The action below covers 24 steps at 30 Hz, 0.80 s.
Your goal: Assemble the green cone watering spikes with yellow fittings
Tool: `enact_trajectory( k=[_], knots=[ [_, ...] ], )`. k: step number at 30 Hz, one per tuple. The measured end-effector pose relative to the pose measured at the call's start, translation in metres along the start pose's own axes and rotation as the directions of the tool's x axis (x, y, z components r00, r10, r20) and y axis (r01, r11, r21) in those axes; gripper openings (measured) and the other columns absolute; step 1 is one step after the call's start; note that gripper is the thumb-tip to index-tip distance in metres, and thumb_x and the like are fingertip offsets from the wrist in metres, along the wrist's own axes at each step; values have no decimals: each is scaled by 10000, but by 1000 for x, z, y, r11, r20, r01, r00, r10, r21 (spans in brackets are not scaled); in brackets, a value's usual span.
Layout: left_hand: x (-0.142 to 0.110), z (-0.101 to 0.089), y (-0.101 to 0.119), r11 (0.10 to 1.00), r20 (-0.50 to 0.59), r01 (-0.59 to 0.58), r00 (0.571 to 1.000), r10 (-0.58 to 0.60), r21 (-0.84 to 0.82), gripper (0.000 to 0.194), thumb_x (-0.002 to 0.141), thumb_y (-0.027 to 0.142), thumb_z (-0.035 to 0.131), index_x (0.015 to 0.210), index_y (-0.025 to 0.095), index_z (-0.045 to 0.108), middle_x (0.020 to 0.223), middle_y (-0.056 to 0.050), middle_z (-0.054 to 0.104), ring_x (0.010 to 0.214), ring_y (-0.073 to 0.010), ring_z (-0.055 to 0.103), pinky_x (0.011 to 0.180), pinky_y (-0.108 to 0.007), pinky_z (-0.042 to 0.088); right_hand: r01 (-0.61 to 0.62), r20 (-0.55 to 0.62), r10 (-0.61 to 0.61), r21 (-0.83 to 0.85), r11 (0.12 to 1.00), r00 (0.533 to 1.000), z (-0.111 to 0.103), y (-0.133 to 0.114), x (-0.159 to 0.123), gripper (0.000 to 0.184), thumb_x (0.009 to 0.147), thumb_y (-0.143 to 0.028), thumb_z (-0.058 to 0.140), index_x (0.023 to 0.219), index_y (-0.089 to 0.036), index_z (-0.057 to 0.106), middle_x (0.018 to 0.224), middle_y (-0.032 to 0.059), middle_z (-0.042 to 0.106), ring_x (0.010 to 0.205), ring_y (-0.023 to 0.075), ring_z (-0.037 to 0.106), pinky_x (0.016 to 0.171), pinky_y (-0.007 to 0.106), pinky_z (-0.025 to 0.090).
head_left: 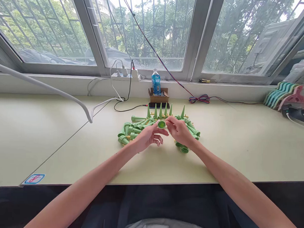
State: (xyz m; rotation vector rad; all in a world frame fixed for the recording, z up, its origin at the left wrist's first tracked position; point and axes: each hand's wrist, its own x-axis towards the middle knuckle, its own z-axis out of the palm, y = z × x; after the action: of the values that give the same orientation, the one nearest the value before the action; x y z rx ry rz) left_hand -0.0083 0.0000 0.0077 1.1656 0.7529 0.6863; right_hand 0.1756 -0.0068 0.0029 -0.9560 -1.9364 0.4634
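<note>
A person's left hand [149,137] held up a hollow green piece [161,124], its round end showing, above the tabletop [242,140].
At the left, green cone-shaped pieces [127,128] lay heaped beside that hand, whose thumb and fingers gripped the piece while the others curled loosely; behind stood a row of upright green cones [160,111], a dark phone [159,105] and a blue bottle [156,82]. The right hand [178,129] had its fingertips drawn together just beside the piece; whether they pinched anything could not be told. More green pieces [194,131] lay at the right.
</note>
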Motion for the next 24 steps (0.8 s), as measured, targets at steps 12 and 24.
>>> enact_trajectory(
  k=[12, 24],
  knots=[
    [0, 1, 1, 992, -35, -123, 992, 124, 15, 359, 846, 503, 612, 860, 148, 559, 866, -51, 577, 584, -118, 593, 466, -239, 468, 1, 7, -1, 27, 1000, 1000, 0, 0, 1, 251, 982, -378, 374, 819, -212, 469, 634, -25, 510, 539, 111, 414, 577, 234, 357],
    [-2, 2, 2, 981, -67, -176, 981, 182, 86, 348, 783, 461, 700, 908, 150, 608, 736, 15, 464, 576, -100, 570, 471, -222, 442, -15, 17, 15, 0, 1000, 1000, -1, 0, 2, 263, 981, -389, 364, 805, -213, 450, 616, -32, 450, 518, 110, 364, 551, 237, 335]
  ],
)
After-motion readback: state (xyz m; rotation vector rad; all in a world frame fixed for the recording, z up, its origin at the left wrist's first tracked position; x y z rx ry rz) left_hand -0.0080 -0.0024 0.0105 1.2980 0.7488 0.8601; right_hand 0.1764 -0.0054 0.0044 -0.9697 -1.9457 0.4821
